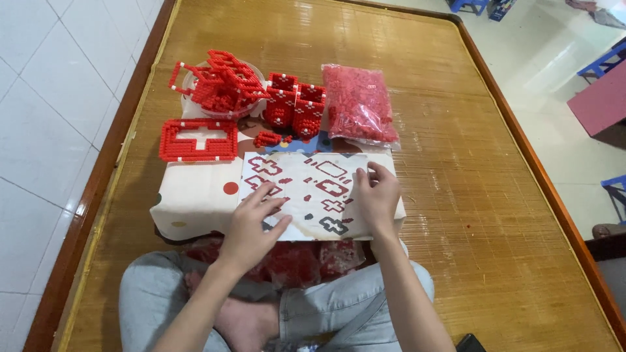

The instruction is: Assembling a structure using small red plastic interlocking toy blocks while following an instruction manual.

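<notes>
Both hands lie flat and open on the paper sheet (306, 189) with red shapes drawn on it; the left hand (251, 225) presses its near corner and the right hand (377, 195) its right edge, holding nothing. If a hand slides, the sheet could slip and bump the small red brick piece (267, 138) just beyond it.
</notes>
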